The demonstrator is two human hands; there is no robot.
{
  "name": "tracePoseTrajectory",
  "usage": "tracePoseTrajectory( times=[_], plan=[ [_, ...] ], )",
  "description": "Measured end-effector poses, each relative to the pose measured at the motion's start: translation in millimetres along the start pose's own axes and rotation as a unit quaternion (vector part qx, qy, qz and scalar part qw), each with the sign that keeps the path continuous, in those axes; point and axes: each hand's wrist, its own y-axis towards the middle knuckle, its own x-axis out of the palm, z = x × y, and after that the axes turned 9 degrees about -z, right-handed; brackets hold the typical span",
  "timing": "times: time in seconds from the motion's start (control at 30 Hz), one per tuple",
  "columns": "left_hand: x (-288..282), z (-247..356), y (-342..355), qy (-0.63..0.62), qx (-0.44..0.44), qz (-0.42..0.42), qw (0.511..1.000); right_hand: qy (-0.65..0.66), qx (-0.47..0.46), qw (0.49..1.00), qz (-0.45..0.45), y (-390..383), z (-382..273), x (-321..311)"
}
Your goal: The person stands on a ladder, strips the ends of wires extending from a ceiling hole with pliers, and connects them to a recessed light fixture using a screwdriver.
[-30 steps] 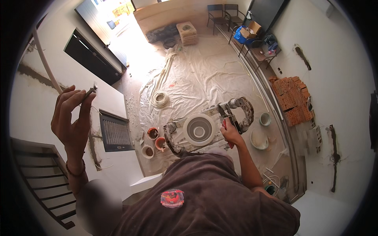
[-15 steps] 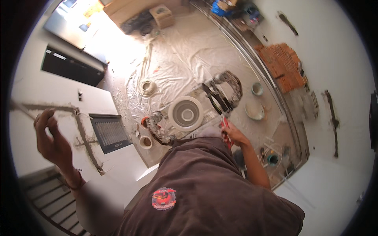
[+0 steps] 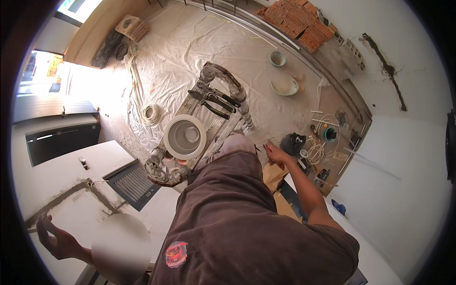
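My right hand [image 3: 279, 156] is closed around a slim tool with a red handle [image 3: 269, 148], mostly hidden by the fingers. It is held beside my right hip, to the right of a worn wooden platform [image 3: 216, 132]. Out at the far left, my left hand [image 3: 59, 241] is raised by the wall with its fingers curled. A pale thin end [image 3: 32, 230] shows by those fingers; what it belongs to is unclear. On the platform, in front of my body, stand a round white, cup-shaped fitting [image 3: 185, 137] and black-handled pliers [image 3: 214, 102].
Crusted curved rails [image 3: 223, 76] rise at the platform's ends. Plastic sheeting [image 3: 180, 52] covers the floor, with a coil of white cable [image 3: 150, 113] and buckets [image 3: 285, 85] on it. Orange bricks [image 3: 297, 23] are stacked far right. Chased grooves [image 3: 61, 197] cut the left wall.
My view has swung, so the platform and floor things appear shifted left. My left hand is lower in view. My right hand still holds the red-handled tool, less of which shows now.
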Motion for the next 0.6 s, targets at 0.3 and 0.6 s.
tracePoseTrajectory(
  times=[0.3,0.6],
  plan=[
    [0.3,5.7,-3.1,0.062,-0.041,-0.026,0.997,-0.059,0.067,0.991,-0.099,14.0,-27.3,11.3],
    [7.1,20.9,-14.3,-0.086,0.043,0.065,0.993,-0.07,-0.058,0.985,-0.144,89.3,-0.3,-39.9]
  ],
)
